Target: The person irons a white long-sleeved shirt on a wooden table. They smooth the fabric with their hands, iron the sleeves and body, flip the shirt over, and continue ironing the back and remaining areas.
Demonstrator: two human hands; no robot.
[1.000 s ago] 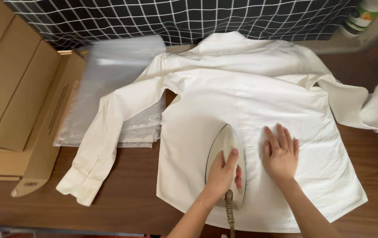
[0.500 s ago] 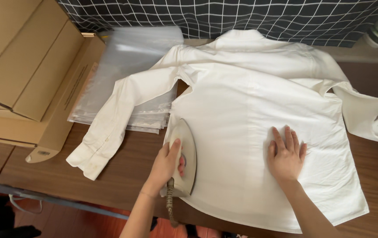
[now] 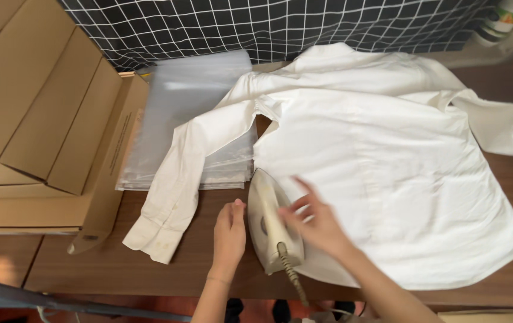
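Brown wooden table (image 3: 208,263) with a black-and-white grid cloth (image 3: 280,27) hanging behind it. Left hand (image 3: 230,233) lies flat with fingers together on the table, just left of the cream iron (image 3: 272,222) and holding nothing. Right hand (image 3: 316,221) is a bit blurred, fingers spread loosely over the iron's handle; can't tell if it actually grips it. Iron sits on the lower left edge of the white shirt (image 3: 382,161), which is spread back-up. One sleeve drapes over a stack of clear plastic bags (image 3: 191,113). Flattened cardboard boxes (image 3: 35,113) sit far left.
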